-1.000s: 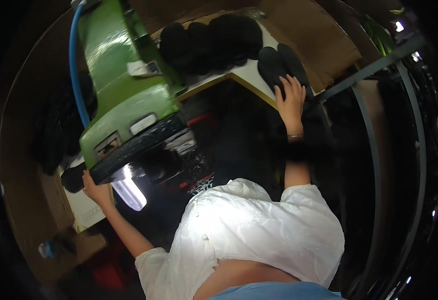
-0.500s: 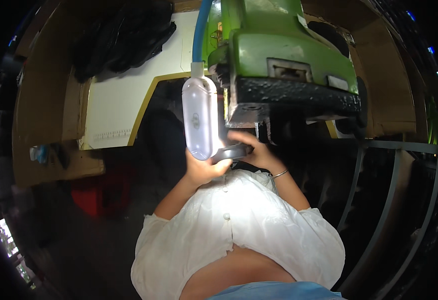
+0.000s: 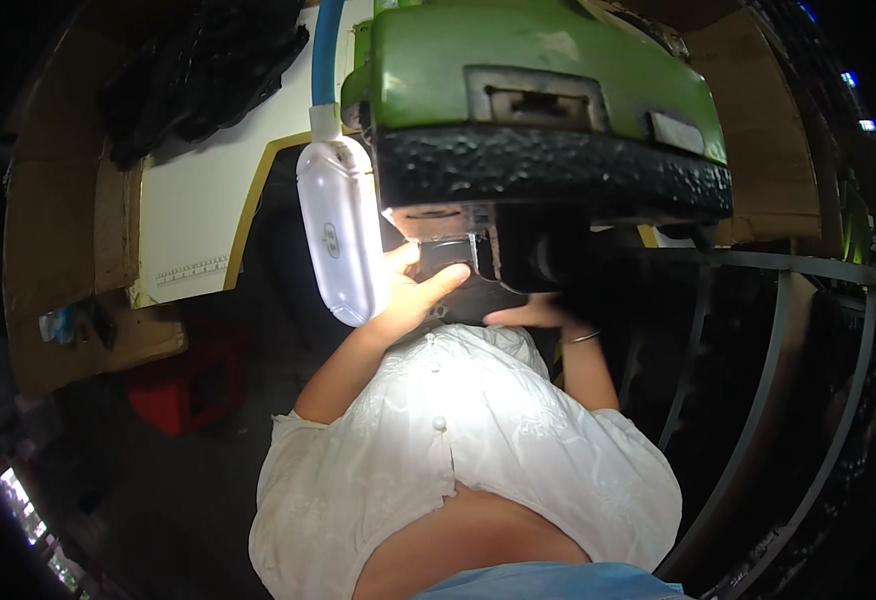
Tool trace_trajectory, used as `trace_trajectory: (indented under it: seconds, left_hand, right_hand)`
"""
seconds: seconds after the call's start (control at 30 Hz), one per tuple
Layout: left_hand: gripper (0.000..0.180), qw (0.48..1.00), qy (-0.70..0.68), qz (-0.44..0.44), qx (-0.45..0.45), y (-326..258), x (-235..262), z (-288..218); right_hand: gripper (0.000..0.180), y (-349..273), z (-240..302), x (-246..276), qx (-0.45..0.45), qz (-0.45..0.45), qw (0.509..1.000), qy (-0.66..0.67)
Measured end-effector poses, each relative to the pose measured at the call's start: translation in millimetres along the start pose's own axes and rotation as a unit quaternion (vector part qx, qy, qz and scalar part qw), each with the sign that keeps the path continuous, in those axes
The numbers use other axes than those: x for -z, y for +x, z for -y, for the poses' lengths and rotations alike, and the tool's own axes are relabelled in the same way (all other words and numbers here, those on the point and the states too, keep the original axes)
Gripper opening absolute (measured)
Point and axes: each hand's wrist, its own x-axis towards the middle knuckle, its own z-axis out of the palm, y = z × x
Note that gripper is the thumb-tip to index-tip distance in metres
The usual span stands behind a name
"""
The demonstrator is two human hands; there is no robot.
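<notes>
now both raised under the green machine (image 3: 548, 90): left hand (image 3: 413, 295) fingers spread loose beside the white lamp (image 3: 338, 235), touching the dark piece (image 3: 458, 280) beneath; right hand (image 3: 528, 315), no longer far out, flat under it, grip unclear.

single head-worn fisheye view, looking down, close over green machine (image 3: 548, 90), edges bent

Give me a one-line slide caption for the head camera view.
Both hands work under a green machine: left hand beside a glowing white lamp, right hand at a dark part beneath it.
</notes>
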Motion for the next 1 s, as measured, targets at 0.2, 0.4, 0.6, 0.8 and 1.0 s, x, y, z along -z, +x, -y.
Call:
trace_trajectory:
  seconds: [0.2,0.4,0.6,0.8,1.0]
  left_hand:
    - [0.041,0.991,0.063,-0.034,-0.109,0,4,1]
    - [0.039,0.969,0.039,-0.086,-0.229,4,54,27]
    - [0.031,0.979,0.022,-0.085,-0.182,2,89,24]
    - [0.037,0.960,0.235,0.050,-0.146,14,75,69]
    - [0.031,0.983,0.064,0.009,-0.173,11,-9,1]
  right_hand:
    - [0.047,5,15,67,0.127,-0.102,0.978,0.130]
    - [0.036,29,7,23,0.173,-0.089,0.961,0.194]
    - [0.052,39,45,-27,0.228,-0.092,0.967,-0.058]
    - [0.066,55,49,-34,0.183,-0.074,0.980,-0.009]
    - [0.060,50,38,-22,0.164,-0.071,0.984,0.023]
